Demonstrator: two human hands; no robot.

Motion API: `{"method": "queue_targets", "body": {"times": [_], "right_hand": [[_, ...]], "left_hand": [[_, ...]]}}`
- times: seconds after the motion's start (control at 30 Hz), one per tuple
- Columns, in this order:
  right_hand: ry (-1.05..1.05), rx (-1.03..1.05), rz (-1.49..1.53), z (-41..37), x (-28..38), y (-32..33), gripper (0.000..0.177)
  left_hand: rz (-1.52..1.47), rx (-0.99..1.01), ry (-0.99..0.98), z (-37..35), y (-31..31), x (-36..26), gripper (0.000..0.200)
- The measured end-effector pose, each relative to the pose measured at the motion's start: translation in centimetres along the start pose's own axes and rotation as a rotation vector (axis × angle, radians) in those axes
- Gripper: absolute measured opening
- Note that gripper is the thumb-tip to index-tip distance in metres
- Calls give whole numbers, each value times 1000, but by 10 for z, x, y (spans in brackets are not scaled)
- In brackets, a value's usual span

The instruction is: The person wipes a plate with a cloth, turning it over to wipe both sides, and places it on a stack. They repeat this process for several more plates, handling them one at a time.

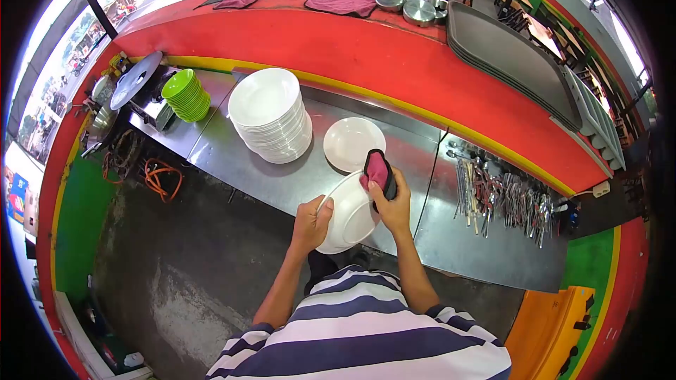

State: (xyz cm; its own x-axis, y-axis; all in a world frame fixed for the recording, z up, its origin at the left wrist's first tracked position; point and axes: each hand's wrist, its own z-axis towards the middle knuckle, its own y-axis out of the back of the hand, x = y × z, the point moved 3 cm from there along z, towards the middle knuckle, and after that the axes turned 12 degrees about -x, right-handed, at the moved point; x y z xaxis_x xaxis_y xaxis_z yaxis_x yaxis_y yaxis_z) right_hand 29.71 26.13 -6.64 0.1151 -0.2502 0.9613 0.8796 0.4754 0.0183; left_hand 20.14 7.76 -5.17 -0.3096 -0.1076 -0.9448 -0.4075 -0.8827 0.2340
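Note:
A white plate point(346, 219), tilted on its side, is held over the front edge of the steel counter. My left hand point(310, 225) grips its left rim, thumb on the near face. In my right hand point(391, 204) is a dark-edged maroon cloth point(378, 171), pressed against the plate's right rim. Just beyond lies another white plate point(354, 142), flat on the counter. A tall stack of white plates point(271, 116) stands to its left.
Green bowls point(186, 95) are stacked at the left of the steel counter point(282, 186). Cutlery point(503, 193) lies in rows at the right. On the red ledge point(338, 35) sit cloths, metal tins point(420, 11) and dark trays point(503, 56). An orange wooden piece point(546, 331) stands lower right.

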Motion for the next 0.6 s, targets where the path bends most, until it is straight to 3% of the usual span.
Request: {"method": "queue_targets", "body": {"times": [0.1, 0.2, 0.6], "right_hand": [[99, -14, -50, 2, -2, 6, 44], [26, -14, -32, 2, -1, 10, 51], [66, -21, -57, -7, 14, 18, 52]], "left_hand": [[-26, 6, -2, 0, -5, -1, 37], [-39, 9, 7, -2, -7, -2, 39], [-104, 26, 41, -13, -8, -4, 39]]}}
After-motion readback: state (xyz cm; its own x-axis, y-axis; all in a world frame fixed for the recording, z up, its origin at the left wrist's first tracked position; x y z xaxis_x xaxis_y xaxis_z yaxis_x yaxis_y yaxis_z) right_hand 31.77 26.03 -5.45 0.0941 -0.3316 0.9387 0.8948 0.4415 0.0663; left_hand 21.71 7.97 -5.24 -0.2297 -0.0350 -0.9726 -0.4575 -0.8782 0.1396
